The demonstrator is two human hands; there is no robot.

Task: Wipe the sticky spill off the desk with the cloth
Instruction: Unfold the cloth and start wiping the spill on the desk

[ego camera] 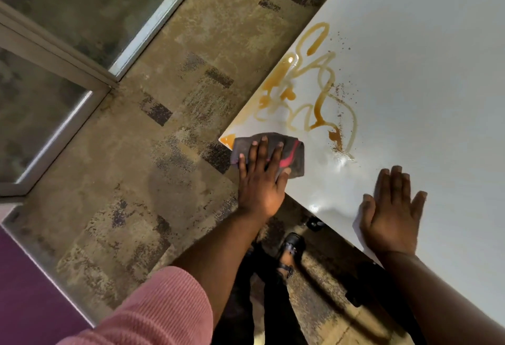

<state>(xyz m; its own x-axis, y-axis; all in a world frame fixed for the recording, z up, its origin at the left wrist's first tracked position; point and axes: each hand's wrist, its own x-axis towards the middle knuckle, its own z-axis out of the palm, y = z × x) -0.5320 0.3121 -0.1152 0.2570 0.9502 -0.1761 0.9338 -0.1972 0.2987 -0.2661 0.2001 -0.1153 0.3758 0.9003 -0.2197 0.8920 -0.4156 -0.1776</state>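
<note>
Your pink ribbed sleeve [153, 309] filled the lower left, nearest the lens, pushed up above the elbow of your left arm. That arm reached forward to the near corner of the white table [426, 76], where your left hand [261, 180] lay flat with its fingers spread, pressing down on the cloth [289, 150] rather than gripping it. Dark grey with a pink streak, the cloth sat right at the table's corner and partly overhung the edge. Just beside it, on the corner tip itself, a small amber patch [227, 140] of the same syrup showed.

Beyond the cloth, the sticky spill [306, 90] spread in looping amber-brown trails along the table's left edge, thick and glossy in places, thin in others. Dark specks [340, 90] were scattered along its right side; what they were could not be made out at this sharpness. A wet sheen [341, 162] glinted on the surface between the cloth and your other hand.

Your right hand [390, 210] rested palm down on the table near its front edge, fingers open and splayed, holding nothing, well apart from the spill. Below the table edge, one black shoe [293, 243] stood on the mottled brown carpet [136, 180].
</note>
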